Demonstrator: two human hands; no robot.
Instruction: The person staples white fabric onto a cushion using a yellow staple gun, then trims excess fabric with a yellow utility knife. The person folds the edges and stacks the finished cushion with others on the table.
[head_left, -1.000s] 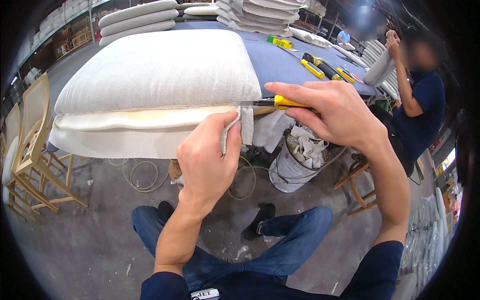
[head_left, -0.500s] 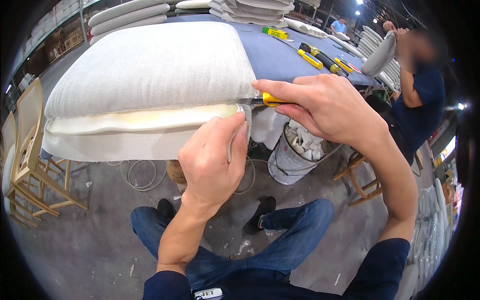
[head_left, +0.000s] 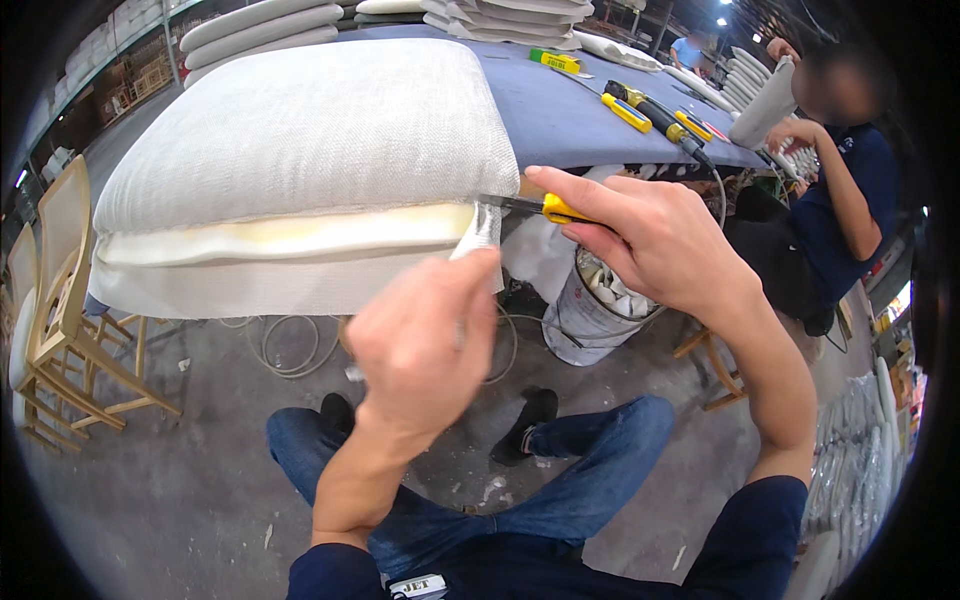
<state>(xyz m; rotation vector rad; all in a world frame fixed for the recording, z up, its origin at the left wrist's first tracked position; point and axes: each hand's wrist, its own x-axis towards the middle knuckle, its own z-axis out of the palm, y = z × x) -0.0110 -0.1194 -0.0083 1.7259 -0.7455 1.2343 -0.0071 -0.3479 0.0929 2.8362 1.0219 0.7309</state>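
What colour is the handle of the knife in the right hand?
Yellow; the knife handle shows in the head view, gripped by the right hand.

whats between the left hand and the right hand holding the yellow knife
In the head view, a pulled-out corner flap of grey fabric from the cushion lies between the left hand and the right hand; the knife blade meets it.

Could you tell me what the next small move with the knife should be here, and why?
Probably draw the yellow-handled knife a little further along the cushion corner. The right hand has the blade at the fabric flap, which the left hand pinches and pulls down taut, and the flap remains attached beside the exposed yellow foam.
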